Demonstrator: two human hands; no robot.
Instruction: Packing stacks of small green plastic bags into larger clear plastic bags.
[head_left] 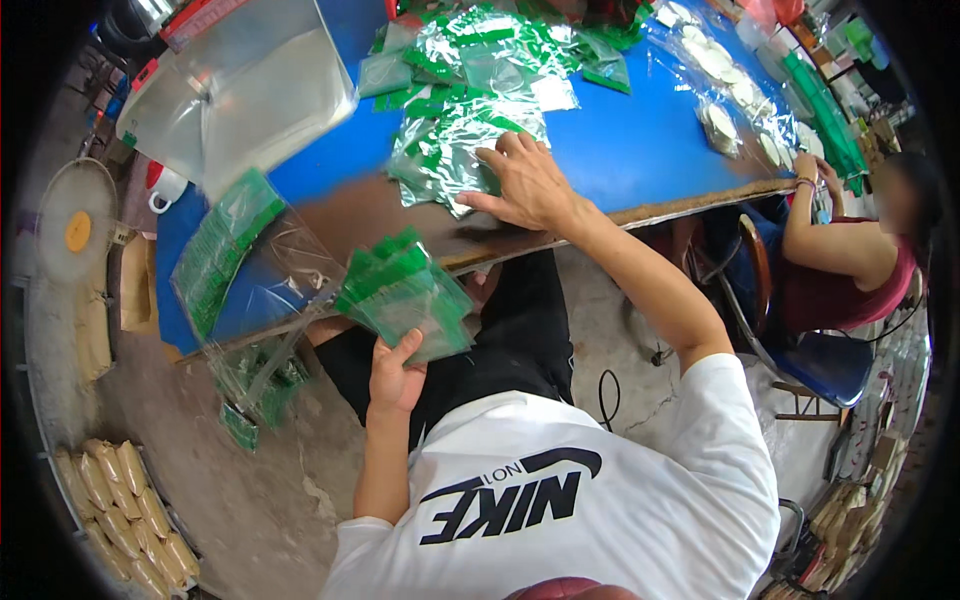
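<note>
My left hand [398, 375] is closed on a fanned stack of flat green-and-clear plastic packets [408, 298], held over my lap just off the table's near edge. The thumb presses on the top packet. My right hand [530, 188] reaches over the table with thumb and fingers apart. Its fingertips are at the near end of a loose heap of shiny green-and-clear packets [455, 140]. No packet shows in its grip. What lies under the palm is hidden.
Clear bags with green print [225, 250] hang over the blue table's [640, 130] left corner. Large clear plastic sheets [270, 110] lie behind them. At right, a co-worker [840, 255] sits by packs of white discs [720, 65]. Filled tan bags [130, 510] are stacked on the floor.
</note>
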